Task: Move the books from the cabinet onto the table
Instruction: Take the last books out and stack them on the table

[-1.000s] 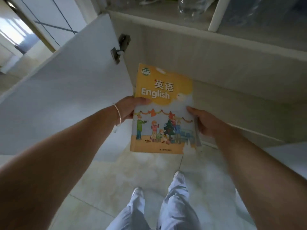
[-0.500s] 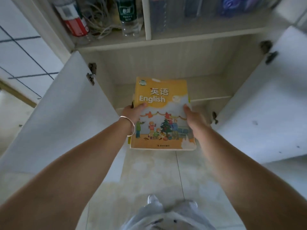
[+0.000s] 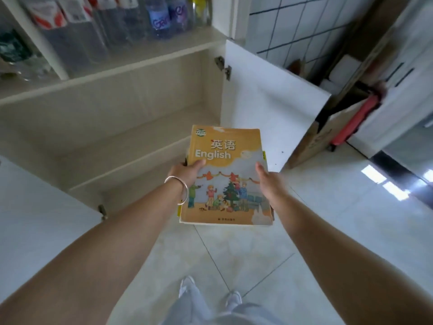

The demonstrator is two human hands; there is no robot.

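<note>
- at the middle of the head view, the left hand (image 3: 187, 171) grips the left edge of a stack of books (image 3: 227, 177), thumb laid on the top cover, the other fingers hidden beneath.
- the right hand (image 3: 269, 181) holds the right edge the same way, thumb on the cover and fingers curled under, so both hands carry the stack between them.
- a silver bangle (image 3: 180, 191) sits on the left wrist, just beside the stack's left edge.
- the top book has an orange cover reading "english"; edges of at least one more book show under it, though how many there are cannot be told.
- the stack hangs in the air over the tiled floor (image 3: 328, 219), in front of the cabinet (image 3: 117, 109) and apart from its shelves.
- behind the hands, the lower cabinet shelves that are in view show no books; both doors stand open, the right door (image 3: 269, 95) just beyond the stack.
- the shelf above holds blurred plastic bottles (image 3: 161, 17).
- to the right, a cardboard box (image 3: 314, 137) leans by the tiled wall.
- progress, as a judgement: the books look to be out of the cabinet, so the taking-out step seems done.
- what is left: carrying the stack to the worktop and setting it down; no worktop is in view, so its direction cannot be told.
</note>
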